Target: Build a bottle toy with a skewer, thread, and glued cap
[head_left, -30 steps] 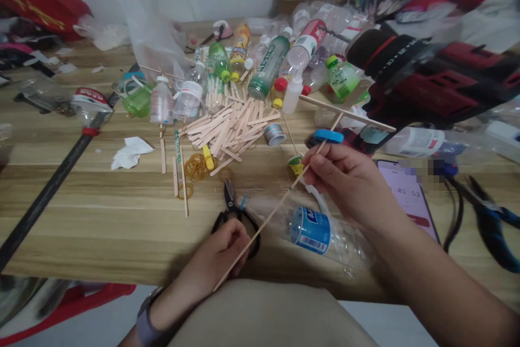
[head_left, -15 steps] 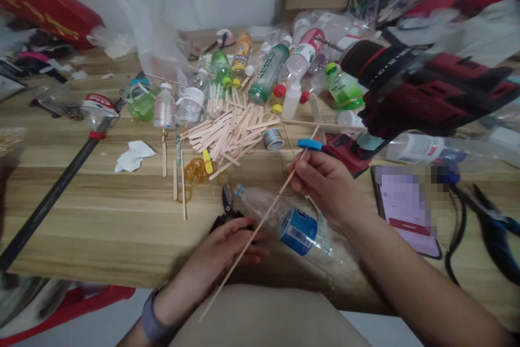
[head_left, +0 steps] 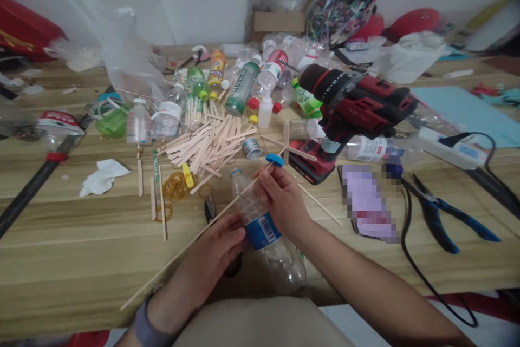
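Observation:
My right hand pinches a long thin wooden skewer just below a blue bottle cap, which sits on the stick near its upper end. The skewer slants down to the left, passing over my left hand. That hand is open, its fingers stretched out to the side of a clear plastic bottle with a blue label; whether they press on it is unclear. The bottle lies under both hands, its neck pointing away from me. Black-handled scissors lie partly hidden behind my left hand.
A red cordless drill stands at right, beyond my right hand. Craft sticks lie heaped mid-table before several plastic bottles. Rubber bands lie at left. A phone, pliers and a power strip are at right.
The view has swung to the right. The bottle has turned so its neck points more directly away from me. The skewer lies at a flatter slant, still in my right hand.

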Demonstrator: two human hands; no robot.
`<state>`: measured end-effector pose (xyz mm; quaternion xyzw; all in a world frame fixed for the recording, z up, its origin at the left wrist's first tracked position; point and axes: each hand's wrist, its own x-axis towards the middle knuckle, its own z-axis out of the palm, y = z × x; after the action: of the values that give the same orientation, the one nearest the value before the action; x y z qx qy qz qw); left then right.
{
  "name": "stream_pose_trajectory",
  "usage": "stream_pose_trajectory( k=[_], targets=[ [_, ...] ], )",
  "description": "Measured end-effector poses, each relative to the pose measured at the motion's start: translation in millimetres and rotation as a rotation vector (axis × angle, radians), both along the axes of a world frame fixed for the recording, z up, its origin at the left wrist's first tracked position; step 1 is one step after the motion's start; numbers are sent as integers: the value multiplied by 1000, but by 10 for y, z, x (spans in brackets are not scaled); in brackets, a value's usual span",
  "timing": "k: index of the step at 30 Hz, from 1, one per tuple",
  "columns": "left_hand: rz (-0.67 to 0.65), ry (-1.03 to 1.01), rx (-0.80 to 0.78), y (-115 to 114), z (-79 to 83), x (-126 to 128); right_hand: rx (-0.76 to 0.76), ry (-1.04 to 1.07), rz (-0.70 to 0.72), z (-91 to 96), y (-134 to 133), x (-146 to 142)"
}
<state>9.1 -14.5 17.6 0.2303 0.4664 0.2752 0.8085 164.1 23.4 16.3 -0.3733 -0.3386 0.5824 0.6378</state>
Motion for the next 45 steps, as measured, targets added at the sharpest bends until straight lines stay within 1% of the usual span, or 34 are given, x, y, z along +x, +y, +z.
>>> stream_pose_trajectory(
  k=[3,5,7,9,12,14,16,20,23,26,30,32,34,37,39,41,45],
  targets=[
    [-13,45,92,17,47,43,31,17,-53,72,-12,-74],
    [-35,82,155,19,54,42,50,31,-86,124,-16,-131],
    [-56,76,216,14,44,24,67,44,-103,170,-16,-185],
    [-73,44,248,9,30,-4,81,59,-108,204,-15,-230],
    [-112,26,246,28,26,-62,83,84,-116,243,-21,-263],
    [-137,31,256,75,38,-129,79,95,-127,272,-25,-253],
    [-146,39,302,146,50,-238,79,101,-144,303,-20,-215],
    [-178,71,370,303,37,-566,86,93,-184,348,33,-99],
    [-235,50,369,393,20,-807,82,89,-211,344,88,-44],
    [-274,47,413,452,35,-957,39,82,-236,315,119,-44],
    [-219,96,458,515,23,-1047,-22,27,-206,250,108,-77],
    [-182,64,462,542,-22,-1086,-35,-1,-186,210,92,-87],
    [-174,22,471,563,-75,-1122,-42,-25,-172,180,76,-93],
    [-168,15,479,585,-125,-1153,-53,-37,-172,194,60,-97],
    [-148,34,473,593,-125,-1153,-57,-23,-184,260,58,-97],
    [-124,57,455,593,-93,-1150,-44,-31,-184,372,70,-94],
    [-118,144,429,553,59,-1214,39,-94,-201,688,153,-94]
  ],
)
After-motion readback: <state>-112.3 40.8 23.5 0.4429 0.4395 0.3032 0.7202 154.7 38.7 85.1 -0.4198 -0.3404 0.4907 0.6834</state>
